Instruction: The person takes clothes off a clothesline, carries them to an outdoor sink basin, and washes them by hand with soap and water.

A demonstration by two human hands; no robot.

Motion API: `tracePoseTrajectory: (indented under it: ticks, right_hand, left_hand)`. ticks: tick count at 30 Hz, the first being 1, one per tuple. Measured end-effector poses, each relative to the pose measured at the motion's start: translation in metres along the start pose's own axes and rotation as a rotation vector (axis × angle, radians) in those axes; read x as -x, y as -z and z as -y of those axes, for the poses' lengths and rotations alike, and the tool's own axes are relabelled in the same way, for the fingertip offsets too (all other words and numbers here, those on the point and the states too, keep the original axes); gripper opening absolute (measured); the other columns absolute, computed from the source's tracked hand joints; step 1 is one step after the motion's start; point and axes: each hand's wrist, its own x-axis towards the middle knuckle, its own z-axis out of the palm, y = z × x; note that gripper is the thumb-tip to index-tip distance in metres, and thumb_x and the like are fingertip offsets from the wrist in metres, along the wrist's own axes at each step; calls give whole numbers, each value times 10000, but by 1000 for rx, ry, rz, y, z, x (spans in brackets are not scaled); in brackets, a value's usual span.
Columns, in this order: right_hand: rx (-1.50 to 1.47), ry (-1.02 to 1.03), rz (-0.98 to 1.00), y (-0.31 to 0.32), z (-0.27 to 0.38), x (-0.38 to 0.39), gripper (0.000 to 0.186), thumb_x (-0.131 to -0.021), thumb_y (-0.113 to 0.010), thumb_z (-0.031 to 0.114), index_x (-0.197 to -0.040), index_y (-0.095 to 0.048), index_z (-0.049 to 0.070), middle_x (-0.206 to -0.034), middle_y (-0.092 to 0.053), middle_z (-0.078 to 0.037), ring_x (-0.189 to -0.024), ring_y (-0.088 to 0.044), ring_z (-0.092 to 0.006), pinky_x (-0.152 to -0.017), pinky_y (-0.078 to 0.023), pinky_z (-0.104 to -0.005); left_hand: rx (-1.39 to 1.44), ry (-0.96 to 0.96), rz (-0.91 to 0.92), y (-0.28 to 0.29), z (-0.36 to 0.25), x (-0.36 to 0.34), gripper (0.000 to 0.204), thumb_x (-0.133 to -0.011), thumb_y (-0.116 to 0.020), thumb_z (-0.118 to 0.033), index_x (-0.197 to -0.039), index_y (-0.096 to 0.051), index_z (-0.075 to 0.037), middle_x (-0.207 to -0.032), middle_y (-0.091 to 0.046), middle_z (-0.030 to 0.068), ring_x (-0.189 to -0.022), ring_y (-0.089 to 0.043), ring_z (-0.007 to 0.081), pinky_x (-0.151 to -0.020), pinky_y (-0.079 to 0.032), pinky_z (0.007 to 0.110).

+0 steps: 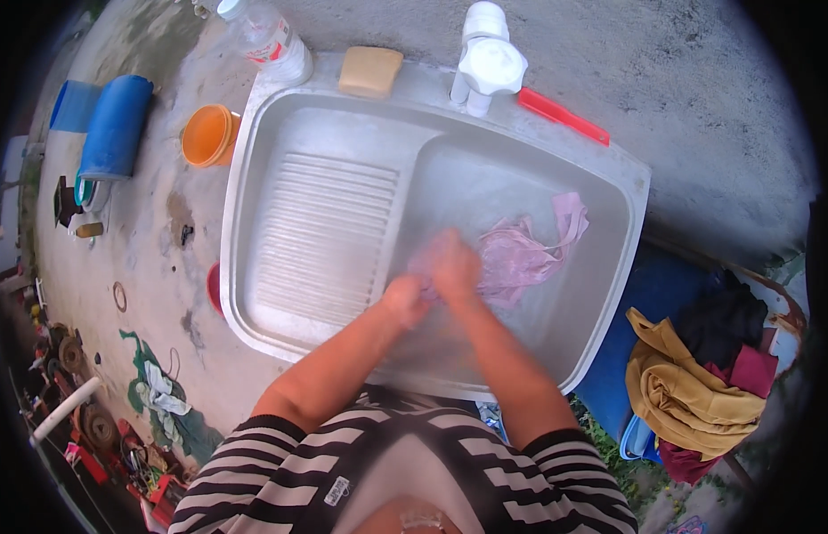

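One pale pink-lilac cloth (519, 258), bunched in two hands at the centre of the frame.
Thin-looking and heavily creased, it spreads from the hands across the smooth basin (485, 178) of the sink (239, 178), right of centre, a narrow strap-like end reaching up to the right; the left hand (407, 301) and right hand (456, 264), both motion-blurred, each have their grip clamped on its gathered part. Counted: one ribbed washing slope (329, 236) left of centre; along the top, one clear bottle (276, 44), one tan block (370, 71), one white tap (492, 66), one red bar (564, 116).
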Motion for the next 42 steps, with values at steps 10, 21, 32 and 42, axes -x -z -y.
tracePoseTrajectory:
  ticks: [10, 21, 32, 42]
  right_hand:
    - [178, 332, -217, -34, -87, -47, 385, -861, -587, 227, -1227, -561, 107, -1288, -509, -187, -1211, -448, -385, -1000, -354, -511]
    - [-65, 354, -25, 9, 38, 64, 216, -901, -522, 213, -1057, -557, 68, -925, -648, -197, -903, -610, -408, -764, -478, -491]
    - [-108, 78, -139, 15, -58, -85, 496, -838, -644, 229, -1289, -462, 130, -1238, -517, -210, -1133, -520, -376, -938, -438, -452]
    - [-439, 132, 245, 4, 26, 66, 152, -880, -607, 144, -1019, -584, 86, -746, -632, -110, -657, -613, -198, -610, -487, -317]
  left_hand:
    - [-106, 218, -233, -4, -10, -5, 625, -975, -297, -552, -1389, -392, -93, -1345, -477, 150, -1196, -518, 338, -950, -421, 576]
    - [-20, 79, 92, 27, 6, -27, 369, -991, -412, -418, -1101, -561, -99, -962, -627, 37, -879, -599, 207, -722, -501, 328]
    - [10, 69, -83, 0, -5, 16, 522, -1008, -345, -430, -1417, -353, -105, -1400, -411, 148, -1248, -434, 327, -1014, -373, 517]
    - [216, 227, -153, -3, -21, 19, 547, -938, -399, -574, -1148, -543, -91, -1186, -567, 153, -1093, -539, 300, -982, -389, 502]
